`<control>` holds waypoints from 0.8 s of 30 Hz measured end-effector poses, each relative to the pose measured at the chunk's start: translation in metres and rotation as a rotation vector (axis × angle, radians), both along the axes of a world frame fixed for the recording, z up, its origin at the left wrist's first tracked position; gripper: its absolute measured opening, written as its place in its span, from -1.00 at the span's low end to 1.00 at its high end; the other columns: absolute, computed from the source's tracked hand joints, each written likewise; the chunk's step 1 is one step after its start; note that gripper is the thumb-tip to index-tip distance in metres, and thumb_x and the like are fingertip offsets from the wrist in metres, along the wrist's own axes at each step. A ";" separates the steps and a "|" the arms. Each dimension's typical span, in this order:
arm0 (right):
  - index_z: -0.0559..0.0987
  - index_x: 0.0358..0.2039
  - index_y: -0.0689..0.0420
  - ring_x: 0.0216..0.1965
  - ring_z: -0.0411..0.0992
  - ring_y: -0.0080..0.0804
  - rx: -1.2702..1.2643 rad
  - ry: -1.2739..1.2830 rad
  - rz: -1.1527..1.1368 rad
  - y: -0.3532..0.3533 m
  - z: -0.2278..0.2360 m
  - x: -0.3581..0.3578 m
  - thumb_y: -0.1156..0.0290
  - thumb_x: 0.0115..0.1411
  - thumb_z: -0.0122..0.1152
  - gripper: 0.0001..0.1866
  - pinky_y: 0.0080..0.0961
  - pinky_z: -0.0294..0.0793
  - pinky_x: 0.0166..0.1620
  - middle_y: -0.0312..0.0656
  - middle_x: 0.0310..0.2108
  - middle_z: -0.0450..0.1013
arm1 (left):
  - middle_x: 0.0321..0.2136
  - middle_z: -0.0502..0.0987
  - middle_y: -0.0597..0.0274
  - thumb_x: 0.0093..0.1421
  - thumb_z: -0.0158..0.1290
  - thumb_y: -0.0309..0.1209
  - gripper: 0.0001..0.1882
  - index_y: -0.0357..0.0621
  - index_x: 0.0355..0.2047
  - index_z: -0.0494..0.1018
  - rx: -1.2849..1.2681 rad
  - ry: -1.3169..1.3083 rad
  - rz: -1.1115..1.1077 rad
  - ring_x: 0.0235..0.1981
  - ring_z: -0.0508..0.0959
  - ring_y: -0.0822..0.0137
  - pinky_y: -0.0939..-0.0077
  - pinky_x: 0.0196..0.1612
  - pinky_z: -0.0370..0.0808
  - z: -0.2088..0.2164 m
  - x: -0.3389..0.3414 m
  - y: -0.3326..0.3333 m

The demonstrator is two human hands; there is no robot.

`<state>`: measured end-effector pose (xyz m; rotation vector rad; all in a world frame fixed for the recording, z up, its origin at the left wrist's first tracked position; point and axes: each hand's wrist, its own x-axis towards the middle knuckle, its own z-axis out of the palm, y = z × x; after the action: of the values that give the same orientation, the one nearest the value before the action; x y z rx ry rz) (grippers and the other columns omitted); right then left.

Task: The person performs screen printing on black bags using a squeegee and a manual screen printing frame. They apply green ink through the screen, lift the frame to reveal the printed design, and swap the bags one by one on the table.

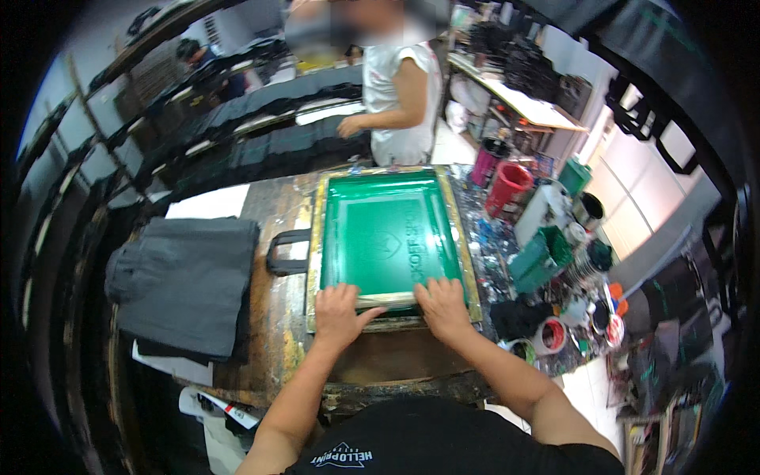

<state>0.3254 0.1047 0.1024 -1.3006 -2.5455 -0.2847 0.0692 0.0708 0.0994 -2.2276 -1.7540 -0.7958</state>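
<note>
A screen-printing frame [457, 214] lies flat on the worktable in front of me, its mesh [372, 214] coated in wet-looking green ink with a darker emblem and lettering. Across its near end lies a squeegee [386, 300] with a pale bar. My left hand [339, 315] is closed on the squeegee's left end, thumb pointing inward. At its right end, my right hand [443, 307] grips it with the fingers over the top. Black straps [289, 252] stick out from under the frame's left side; what they belong to is hidden.
A stack of dark fabric pieces [186, 277] lies left on the stained table [277, 317]. Along the right stand ink containers, including a red bucket [509, 190] and a green one [541, 260]. Beyond the table stands a person in white [404, 103], near racks hung with dark fabric [277, 146].
</note>
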 end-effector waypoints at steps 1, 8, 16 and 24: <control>0.52 0.06 0.01 -0.16 0.38 -0.20 0.002 0.010 0.017 -0.002 0.003 0.001 0.40 0.13 0.29 -0.56 -0.17 0.25 -0.11 -0.20 -0.25 0.40 | -0.16 0.51 0.07 -0.03 0.35 0.33 -0.16 -0.21 -0.09 0.57 0.003 -0.025 -0.024 -0.12 0.50 0.05 0.07 -0.01 0.39 0.000 -0.006 0.003; 0.52 0.22 -0.07 0.16 0.35 -0.18 0.128 0.137 0.037 -0.025 -0.003 0.002 0.31 0.23 0.31 -0.48 0.18 0.12 0.26 -0.11 0.04 0.43 | 0.15 0.35 0.04 -0.27 0.55 0.23 0.22 -0.13 0.33 0.34 -0.044 -0.136 0.315 0.25 0.28 -0.09 -0.12 0.31 0.19 -0.045 -0.060 -0.064; 0.53 0.19 -0.01 0.08 0.39 -0.25 0.031 0.186 0.047 -0.028 -0.012 -0.002 0.38 0.23 0.22 -0.52 0.09 0.13 0.20 -0.19 -0.02 0.46 | 0.08 0.39 0.12 -0.42 0.59 0.03 -0.22 0.04 -0.10 0.71 -0.137 -0.171 0.408 0.20 0.30 -0.03 -0.09 0.29 0.09 -0.063 -0.082 -0.066; 0.56 0.13 0.00 -0.03 0.41 -0.24 0.123 0.274 0.072 -0.013 0.079 -0.008 0.23 0.21 0.28 -0.54 0.06 0.17 0.13 -0.20 -0.15 0.46 | 0.10 0.58 0.05 -0.04 0.53 -0.27 -0.10 -0.33 0.30 0.44 -0.029 -0.956 0.169 0.06 0.56 0.16 0.28 0.14 0.48 -0.037 -0.079 -0.051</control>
<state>0.3177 0.0919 0.1811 -1.1166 -2.3009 -0.2266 -0.0096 0.0203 0.0622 -1.7566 -2.2493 -2.0121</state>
